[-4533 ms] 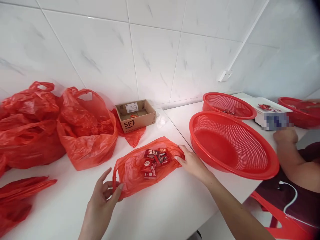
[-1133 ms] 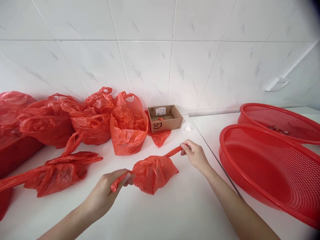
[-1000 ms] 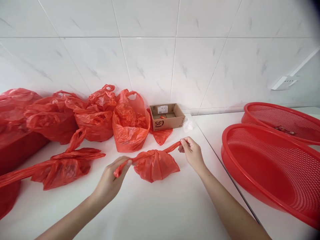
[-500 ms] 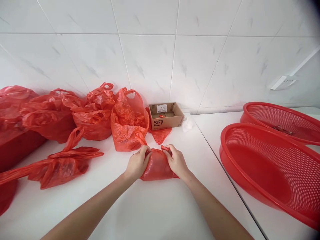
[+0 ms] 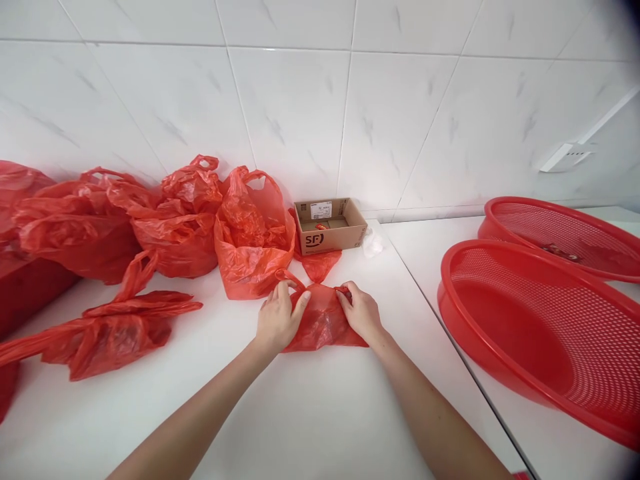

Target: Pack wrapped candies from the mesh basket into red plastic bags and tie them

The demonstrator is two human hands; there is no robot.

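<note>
A small red plastic bag lies on the white table between my hands, its lower part bulging with contents I cannot make out. My left hand grips the bag's upper left corner, thumb against the plastic, and a loop of handle sticks up beyond the fingers. At the upper right corner, my right hand pinches the gathered plastic between thumb and fingers. Just behind the bag stands a larger red plastic bag with its handle loop upright.
An open cardboard box with a small red item inside stands by the wall, a crumpled white tissue beside it. Several filled red bags line the left. A knotted red bag lies nearer. Two red mesh baskets occupy the right.
The small bag has become wider and flatter across its top, and my hands are slightly farther apart. My left thumb has swung inward over the plastic. The view has shifted slightly.
</note>
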